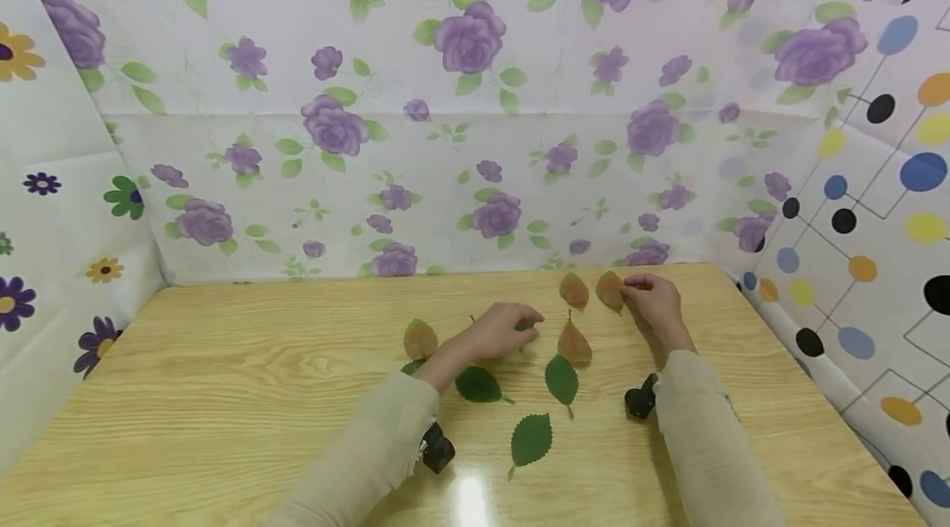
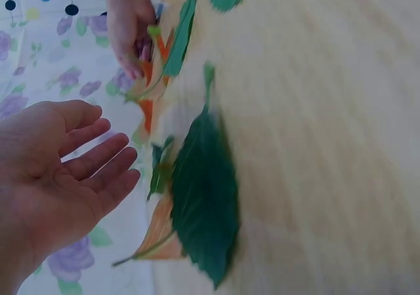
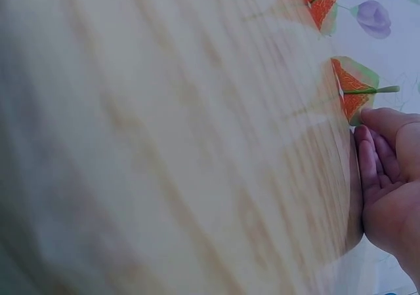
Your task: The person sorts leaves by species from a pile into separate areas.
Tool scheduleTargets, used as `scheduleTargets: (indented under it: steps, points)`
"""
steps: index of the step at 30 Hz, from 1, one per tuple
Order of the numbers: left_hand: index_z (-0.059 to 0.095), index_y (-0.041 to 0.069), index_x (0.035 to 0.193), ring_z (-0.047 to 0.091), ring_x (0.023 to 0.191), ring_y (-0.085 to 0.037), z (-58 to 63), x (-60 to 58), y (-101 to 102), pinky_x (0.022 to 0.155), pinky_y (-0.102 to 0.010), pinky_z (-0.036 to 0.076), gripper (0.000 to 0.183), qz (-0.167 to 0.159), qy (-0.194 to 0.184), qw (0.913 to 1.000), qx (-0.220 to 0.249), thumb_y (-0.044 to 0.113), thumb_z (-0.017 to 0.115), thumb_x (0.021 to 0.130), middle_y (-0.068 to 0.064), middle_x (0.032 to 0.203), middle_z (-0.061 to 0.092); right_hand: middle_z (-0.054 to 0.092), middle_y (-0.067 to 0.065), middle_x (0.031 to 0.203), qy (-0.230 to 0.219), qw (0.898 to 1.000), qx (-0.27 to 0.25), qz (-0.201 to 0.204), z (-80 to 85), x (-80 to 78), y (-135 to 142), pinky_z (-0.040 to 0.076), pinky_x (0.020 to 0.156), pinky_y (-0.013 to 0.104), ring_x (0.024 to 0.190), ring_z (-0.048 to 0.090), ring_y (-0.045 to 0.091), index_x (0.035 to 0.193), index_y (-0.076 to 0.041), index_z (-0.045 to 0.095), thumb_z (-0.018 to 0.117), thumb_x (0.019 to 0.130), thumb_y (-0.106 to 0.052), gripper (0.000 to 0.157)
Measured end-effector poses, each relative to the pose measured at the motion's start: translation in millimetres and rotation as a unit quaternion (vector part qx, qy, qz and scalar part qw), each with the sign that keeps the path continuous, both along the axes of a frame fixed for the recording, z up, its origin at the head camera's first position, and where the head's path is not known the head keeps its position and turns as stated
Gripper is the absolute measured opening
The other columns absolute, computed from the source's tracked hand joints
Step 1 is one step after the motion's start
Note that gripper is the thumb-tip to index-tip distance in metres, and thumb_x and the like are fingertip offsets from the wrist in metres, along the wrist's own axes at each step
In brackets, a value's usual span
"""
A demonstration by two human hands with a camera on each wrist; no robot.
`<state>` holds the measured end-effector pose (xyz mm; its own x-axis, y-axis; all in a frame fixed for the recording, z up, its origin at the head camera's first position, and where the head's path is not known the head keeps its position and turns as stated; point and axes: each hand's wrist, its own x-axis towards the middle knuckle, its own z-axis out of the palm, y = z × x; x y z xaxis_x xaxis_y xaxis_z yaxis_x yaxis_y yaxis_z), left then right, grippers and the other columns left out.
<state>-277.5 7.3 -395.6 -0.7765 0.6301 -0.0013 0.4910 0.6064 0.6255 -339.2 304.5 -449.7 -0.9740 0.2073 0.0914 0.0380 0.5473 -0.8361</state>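
Note:
My right hand (image 1: 656,306) pinches the edge of an orange-green leaf (image 1: 609,289) near the table's far edge; in the right wrist view thumb and forefinger meet at that leaf's (image 3: 357,88) side. My left hand (image 1: 499,331) hovers over the middle of the group, its fingers loosely bent and holding nothing in the left wrist view. Beneath it a leaf is mostly hidden. Two more orange leaves, one at the back (image 1: 574,290) and one below it (image 1: 574,342), lie between the hands. Green leaves (image 1: 562,380) lie nearer me, including a serrated leaf (image 1: 531,439) in front.
Left of my left wrist lies another orange-green leaf (image 1: 420,339), with a green leaf partly under the sleeve. Another green leaf (image 1: 478,384) lies beside the forearm. The wooden table (image 1: 245,395) meets flowered cloth (image 1: 475,181) behind. Small black cameras (image 1: 438,449) hang at both wrists.

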Motion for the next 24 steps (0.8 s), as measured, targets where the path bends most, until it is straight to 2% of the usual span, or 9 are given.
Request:
scheduleTargets:
  steps: [3, 6, 10, 14, 17, 21, 24]
  points:
    - [0.06, -0.001, 0.127, 0.057, 0.115, -0.028, -1.3, 6.3, 6.4, 0.094, -0.033, 0.047, 0.031, -0.008, -0.003, 0.9999, 0.011, 0.011, 0.054, 0.099, -0.014, 0.125, 0.062, 0.063, 0.025, 0.112, 0.003, 1.0, -0.002, -0.002, 0.0, -0.3, -0.1, 0.043, 0.096, 0.043, 0.107, 0.055, 0.037, 0.111, 0.009, 0.064, 0.064, 0.093, -0.009, 0.025]
    - [0.06, -0.001, 0.127, 0.057, 0.114, -0.027, -3.2, 11.7, 15.2, 0.091, -0.031, 0.048, 0.031, 0.001, -0.014, 0.9996, 0.026, 0.012, 0.053, 0.099, -0.012, 0.125, 0.062, 0.063, 0.025, 0.112, 0.003, 1.0, -0.001, 0.001, -0.2, -0.3, 0.2, 0.043, 0.096, 0.043, 0.107, 0.056, 0.037, 0.111, 0.009, 0.064, 0.065, 0.093, -0.009, 0.026]
    - [0.06, -0.003, 0.126, 0.06, 0.11, -0.028, -5.1, 15.6, 30.6, 0.086, -0.03, 0.051, 0.032, 0.039, -0.027, 0.9974, 0.055, 0.012, 0.055, 0.098, -0.014, 0.125, 0.061, 0.064, 0.025, 0.112, 0.001, 1.0, 0.001, 0.006, -0.4, -0.5, 1.1, 0.043, 0.096, 0.044, 0.108, 0.056, 0.038, 0.112, 0.008, 0.064, 0.065, 0.093, -0.01, 0.026]
    - [0.057, -0.007, 0.125, 0.062, 0.105, -0.029, -7.6, 15.4, 48.6, 0.083, -0.03, 0.053, 0.037, 0.089, -0.013, 0.9935, 0.07, 0.01, 0.062, 0.093, -0.019, 0.12, 0.062, 0.063, 0.025, 0.112, 0.003, 1.0, -0.001, 0.007, -1.0, -0.4, 2.8, 0.043, 0.096, 0.044, 0.107, 0.056, 0.038, 0.112, 0.008, 0.064, 0.065, 0.093, -0.009, 0.026]
    - [0.054, -0.01, 0.124, 0.063, 0.087, -0.022, -10.0, 13.9, 59.9, 0.073, -0.027, 0.053, 0.044, 0.127, -0.008, 0.9891, 0.074, 0.008, 0.069, 0.087, -0.018, 0.105, 0.065, 0.063, 0.025, 0.112, 0.004, 1.0, -0.002, 0.01, -1.4, -0.4, 2.9, 0.044, 0.096, 0.044, 0.106, 0.057, 0.038, 0.112, 0.009, 0.064, 0.065, 0.092, -0.008, 0.026]
    - [0.055, -0.013, 0.119, 0.048, 0.059, -0.014, -13.0, 11.4, 69.0, 0.055, -0.023, 0.046, 0.047, 0.161, -0.014, 0.9839, 0.076, 0.005, 0.075, 0.081, -0.011, 0.076, 0.061, 0.065, 0.024, 0.11, 0.002, 1.0, -0.004, 0.014, -1.4, 0.0, 1.5, 0.044, 0.095, 0.044, 0.105, 0.058, 0.037, 0.111, 0.008, 0.064, 0.067, 0.091, -0.008, 0.026]
    - [0.061, -0.01, 0.108, 0.056, 0.063, -0.017, -14.8, 9.7, 72.7, 0.058, -0.023, 0.049, 0.038, 0.173, 0.004, 0.9824, 0.069, 0.004, 0.078, 0.077, -0.011, 0.077, 0.063, 0.065, 0.024, 0.109, 0.005, 1.0, -0.003, 0.013, -1.3, 0.2, 0.8, 0.044, 0.095, 0.043, 0.104, 0.058, 0.037, 0.111, 0.008, 0.064, 0.067, 0.09, -0.007, 0.026]
